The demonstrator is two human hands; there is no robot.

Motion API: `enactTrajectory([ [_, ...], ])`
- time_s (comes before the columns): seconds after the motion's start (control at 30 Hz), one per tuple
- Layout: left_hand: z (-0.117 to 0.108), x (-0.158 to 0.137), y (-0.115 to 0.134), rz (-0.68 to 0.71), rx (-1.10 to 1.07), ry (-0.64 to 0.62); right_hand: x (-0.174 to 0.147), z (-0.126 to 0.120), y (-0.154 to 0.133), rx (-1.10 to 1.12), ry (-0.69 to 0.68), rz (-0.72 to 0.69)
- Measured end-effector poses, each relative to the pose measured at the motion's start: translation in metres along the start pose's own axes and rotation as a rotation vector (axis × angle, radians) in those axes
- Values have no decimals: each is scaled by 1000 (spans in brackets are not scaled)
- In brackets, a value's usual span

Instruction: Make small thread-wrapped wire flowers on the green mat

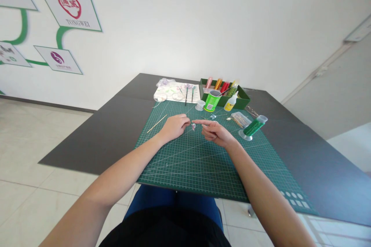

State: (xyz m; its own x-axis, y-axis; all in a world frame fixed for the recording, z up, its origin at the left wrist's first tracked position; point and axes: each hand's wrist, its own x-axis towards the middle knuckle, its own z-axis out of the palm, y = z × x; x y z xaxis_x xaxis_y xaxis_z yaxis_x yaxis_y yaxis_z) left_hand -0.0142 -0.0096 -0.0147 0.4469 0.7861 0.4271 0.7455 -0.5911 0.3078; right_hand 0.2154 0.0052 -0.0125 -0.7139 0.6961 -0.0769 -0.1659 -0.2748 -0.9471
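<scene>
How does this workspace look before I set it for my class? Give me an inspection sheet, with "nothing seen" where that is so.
Surface: gridded green mat on a dark table.
Job's things: small pinkish piece near picture centre; details too small to tell.
Clutter: thin stick toward the left; green can, white bottle, green spool, green box of coloured rolls.
Hands: left hand curled beside the piece; right hand with index finger extended toward it, contact unclear.
Cables: nothing seen loose; pale strip at right might be trunking.
Surroundings: pale wall, sign boards, tiled floor.
</scene>
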Motion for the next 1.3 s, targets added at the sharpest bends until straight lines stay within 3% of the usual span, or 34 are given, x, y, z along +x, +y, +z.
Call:
enactTrajectory([
  [1.3, -4, 1, -1, 197, -96, 65, -2, -18, -1, 2, -11, 48],
])
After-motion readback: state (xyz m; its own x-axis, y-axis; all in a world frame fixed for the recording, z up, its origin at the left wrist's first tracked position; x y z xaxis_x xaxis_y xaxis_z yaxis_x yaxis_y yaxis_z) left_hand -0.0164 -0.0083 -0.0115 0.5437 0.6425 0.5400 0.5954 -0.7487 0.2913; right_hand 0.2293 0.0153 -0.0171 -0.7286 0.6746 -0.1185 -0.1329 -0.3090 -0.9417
